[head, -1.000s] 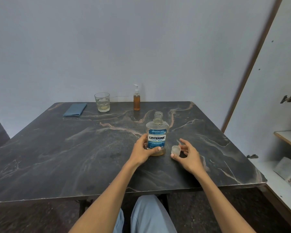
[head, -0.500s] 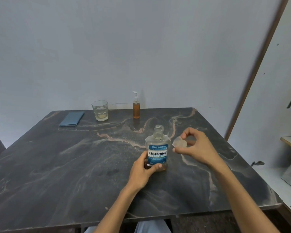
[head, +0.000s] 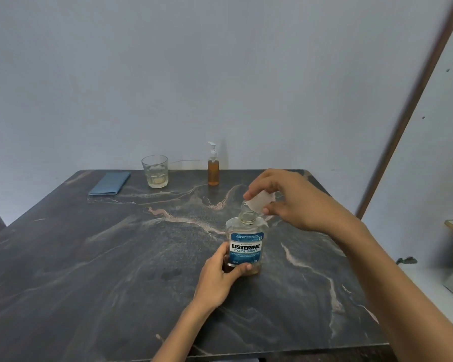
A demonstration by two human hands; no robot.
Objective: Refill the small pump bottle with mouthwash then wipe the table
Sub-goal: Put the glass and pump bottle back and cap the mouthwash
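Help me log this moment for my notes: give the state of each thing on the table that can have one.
Clear Listerine mouthwash bottle: upright, mouth uncovered, little liquid left, gripped by left hand.
Translucent white cap: off, pinched by right hand just over the bottle's mouth.
Small amber pump bottle: upright, pump on.
Clear drinking glass: upright, partly filled.
Blue cloth: folded, flat.

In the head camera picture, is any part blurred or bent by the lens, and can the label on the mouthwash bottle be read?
In the head view the right hand and the cap it pinches look slightly motion-blurred; the mouthwash bottle label reads sharply; the wide lens leans the door frame strongly; lighting is dim and even, without glare.
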